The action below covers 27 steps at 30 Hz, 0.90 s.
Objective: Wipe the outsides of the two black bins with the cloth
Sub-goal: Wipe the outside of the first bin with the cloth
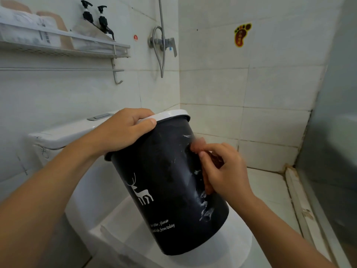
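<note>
Your two hands work on one black bin over the toilet.

Your left hand (123,130) grips the white rim of the tilted black bin (166,188), which sits on the closed toilet lid (222,250). Your right hand (226,171) presses one pinkish cloth (201,146) on its side, fingers curled around it.

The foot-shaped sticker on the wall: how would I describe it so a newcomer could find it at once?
Start at the shower mixer tap in the corner of the white tiled walls and look right, onto the adjoining wall. There, slightly higher than the tap, sits the foot-shaped sticker. It is yellow-edged, red inside, with dark toes, far bigger than the small round red sticker left of the tap.
</note>
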Each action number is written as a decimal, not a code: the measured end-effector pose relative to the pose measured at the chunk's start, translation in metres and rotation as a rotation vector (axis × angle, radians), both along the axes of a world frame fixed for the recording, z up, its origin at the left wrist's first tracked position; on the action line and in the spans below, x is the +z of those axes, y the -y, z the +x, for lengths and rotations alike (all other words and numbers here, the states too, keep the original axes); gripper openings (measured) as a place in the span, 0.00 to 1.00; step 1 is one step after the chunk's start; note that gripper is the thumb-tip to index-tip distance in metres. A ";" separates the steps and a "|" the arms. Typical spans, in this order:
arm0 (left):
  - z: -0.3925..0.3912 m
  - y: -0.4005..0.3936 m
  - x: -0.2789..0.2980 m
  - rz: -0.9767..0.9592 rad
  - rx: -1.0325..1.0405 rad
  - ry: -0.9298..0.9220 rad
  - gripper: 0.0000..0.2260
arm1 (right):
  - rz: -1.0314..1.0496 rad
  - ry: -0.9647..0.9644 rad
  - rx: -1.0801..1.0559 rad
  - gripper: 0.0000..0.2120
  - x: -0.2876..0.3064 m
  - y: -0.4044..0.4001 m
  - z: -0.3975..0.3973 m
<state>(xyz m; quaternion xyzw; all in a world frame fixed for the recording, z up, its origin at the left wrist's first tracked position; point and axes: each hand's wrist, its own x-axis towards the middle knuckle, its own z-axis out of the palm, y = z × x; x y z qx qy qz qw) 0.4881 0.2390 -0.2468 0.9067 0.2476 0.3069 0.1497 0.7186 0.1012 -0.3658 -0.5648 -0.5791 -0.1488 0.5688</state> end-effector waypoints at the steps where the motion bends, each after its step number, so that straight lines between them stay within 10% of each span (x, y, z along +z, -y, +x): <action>1: 0.000 0.001 0.001 0.001 0.001 -0.021 0.17 | -0.003 0.000 -0.002 0.07 -0.001 0.000 -0.001; 14: -0.013 0.010 0.000 -0.009 0.006 0.017 0.16 | -0.057 -0.007 -0.022 0.20 -0.003 0.006 -0.007; 27: 0.013 0.013 -0.002 0.108 0.162 0.012 0.19 | 0.171 0.182 -0.073 0.07 0.004 0.008 -0.030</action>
